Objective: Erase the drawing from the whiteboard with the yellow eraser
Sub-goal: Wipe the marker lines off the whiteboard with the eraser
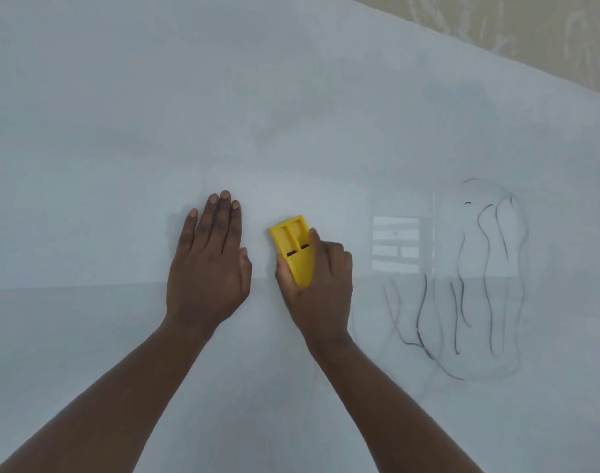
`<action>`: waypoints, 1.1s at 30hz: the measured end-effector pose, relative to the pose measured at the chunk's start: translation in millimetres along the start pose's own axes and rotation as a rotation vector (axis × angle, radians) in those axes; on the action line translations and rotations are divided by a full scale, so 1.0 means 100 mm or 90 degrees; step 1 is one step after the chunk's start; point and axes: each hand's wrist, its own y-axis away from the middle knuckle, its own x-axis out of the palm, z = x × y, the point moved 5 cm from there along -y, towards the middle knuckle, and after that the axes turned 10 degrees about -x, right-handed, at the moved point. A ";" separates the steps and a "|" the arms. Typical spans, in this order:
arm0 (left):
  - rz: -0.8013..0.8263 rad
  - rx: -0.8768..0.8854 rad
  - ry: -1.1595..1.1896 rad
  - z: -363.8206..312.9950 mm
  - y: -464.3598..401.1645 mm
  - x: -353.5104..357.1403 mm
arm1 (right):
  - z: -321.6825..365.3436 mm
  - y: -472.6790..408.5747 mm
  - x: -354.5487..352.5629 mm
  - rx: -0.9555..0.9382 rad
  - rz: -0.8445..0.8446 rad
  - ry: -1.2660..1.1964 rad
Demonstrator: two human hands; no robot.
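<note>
The whiteboard (121, 114) fills nearly the whole view. A drawing (479, 285) of thin black wavy lines stands at the right, partly smudged. My right hand (320, 288) grips the yellow eraser (293, 247) and presses it flat on the board, well to the left of the drawing. Left of the eraser, my left hand (208, 257) lies flat on the board, fingers together and pointing up, holding nothing. The board between the two hands shows no marks.
The whiteboard's top edge runs diagonally across the upper right, with a beige wall (496, 22) behind it. A bright window reflection (395, 245) shows on the board between the eraser and the drawing. Faint grey smears cover the upper board.
</note>
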 end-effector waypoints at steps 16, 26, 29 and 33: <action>0.037 -0.029 -0.014 -0.01 0.62 0.11 | -0.96 2.03 -0.93 0.101 0.154 0.150; 0.022 -0.012 -0.033 -0.06 0.63 0.13 | -2.12 1.84 -1.37 0.424 0.031 0.220; 0.027 -0.008 -0.035 -0.06 0.64 0.13 | -1.98 1.61 -1.20 0.411 -0.010 0.213; 0.028 -0.007 -0.046 -0.07 0.64 0.13 | -1.48 1.25 -0.85 0.321 -0.032 0.164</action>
